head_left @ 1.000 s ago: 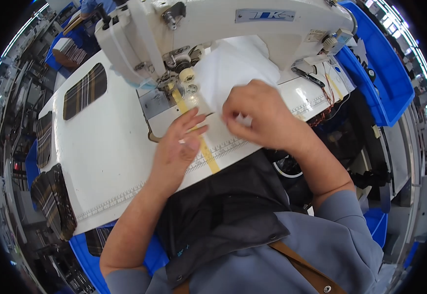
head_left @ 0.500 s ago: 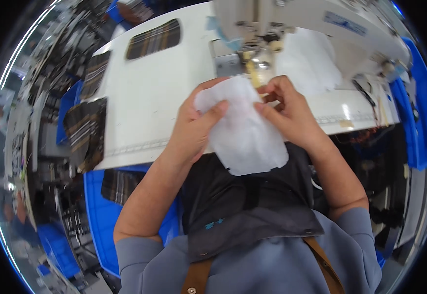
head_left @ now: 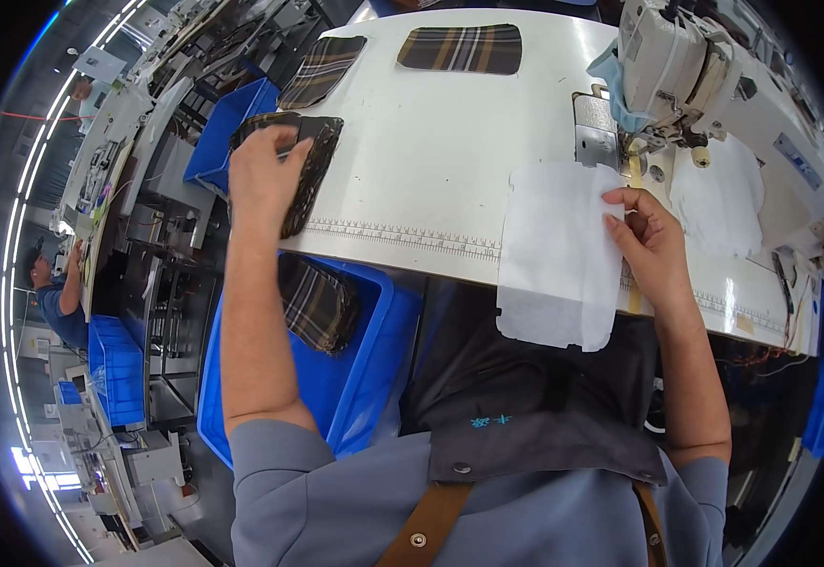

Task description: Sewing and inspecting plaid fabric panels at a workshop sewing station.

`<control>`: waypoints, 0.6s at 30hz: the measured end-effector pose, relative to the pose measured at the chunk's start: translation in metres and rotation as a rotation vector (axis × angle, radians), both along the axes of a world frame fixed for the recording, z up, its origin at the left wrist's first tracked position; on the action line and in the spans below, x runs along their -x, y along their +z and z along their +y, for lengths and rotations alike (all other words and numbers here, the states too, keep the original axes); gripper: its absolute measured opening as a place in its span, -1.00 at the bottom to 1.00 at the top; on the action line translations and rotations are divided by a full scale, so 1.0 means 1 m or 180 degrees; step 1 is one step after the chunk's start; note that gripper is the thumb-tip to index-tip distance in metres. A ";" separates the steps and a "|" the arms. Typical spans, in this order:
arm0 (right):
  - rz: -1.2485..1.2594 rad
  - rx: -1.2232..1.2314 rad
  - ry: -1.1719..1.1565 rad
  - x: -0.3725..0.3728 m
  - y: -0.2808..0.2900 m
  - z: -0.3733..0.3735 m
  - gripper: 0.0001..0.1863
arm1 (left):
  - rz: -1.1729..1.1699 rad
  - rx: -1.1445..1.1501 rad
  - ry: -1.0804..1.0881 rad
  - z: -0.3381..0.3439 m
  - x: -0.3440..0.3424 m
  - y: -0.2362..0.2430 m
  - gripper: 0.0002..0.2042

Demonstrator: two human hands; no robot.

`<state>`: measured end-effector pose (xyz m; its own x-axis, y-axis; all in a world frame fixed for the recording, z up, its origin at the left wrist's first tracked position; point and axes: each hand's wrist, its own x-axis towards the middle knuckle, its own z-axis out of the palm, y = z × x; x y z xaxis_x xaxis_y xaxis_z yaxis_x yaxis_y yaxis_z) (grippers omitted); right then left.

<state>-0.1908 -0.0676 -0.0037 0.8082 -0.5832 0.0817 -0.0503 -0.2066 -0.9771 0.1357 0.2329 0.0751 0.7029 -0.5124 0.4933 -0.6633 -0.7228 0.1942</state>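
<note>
My right hand (head_left: 653,241) pinches the right edge of a white cloth panel (head_left: 558,255) between thumb and fingers. The panel has small notches and hangs partly over the table's front edge. At the left, my left hand (head_left: 265,175) is over a stack of dark plaid cloth pieces (head_left: 315,170), thumb and bent fingers apart, with nothing seen between them. Whether its fingertips touch the top piece cannot be told. Two more plaid cloth areas lie beyond: a pile (head_left: 322,71) at the table's left edge and a single panel (head_left: 459,49) at the back.
A sewing machine (head_left: 676,76) stands at the right of the white table (head_left: 412,161), with more white cloth (head_left: 714,198) beside it. A ruler strip (head_left: 402,236) runs along the front edge. Below left, a blue bin (head_left: 374,350) holds plaid cloth pieces (head_left: 317,302). A person (head_left: 57,293) sits far left.
My left hand has let go of the white panel and moved left to the plaid stack. The right hand keeps the panel, now spread flatter. The view has shifted too.
</note>
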 end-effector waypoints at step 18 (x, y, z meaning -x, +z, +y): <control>-0.0050 -0.0009 -0.0004 0.004 0.000 0.002 -0.81 | 0.0409 -0.0889 0.0896 0.026 -0.047 -0.008 -0.81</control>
<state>-0.1948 -0.0658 -0.0040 0.8061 -0.5845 0.0926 -0.0353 -0.2037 -0.9784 0.1827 0.2593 0.0673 0.8814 -0.3932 0.2617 -0.4154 -0.9090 0.0333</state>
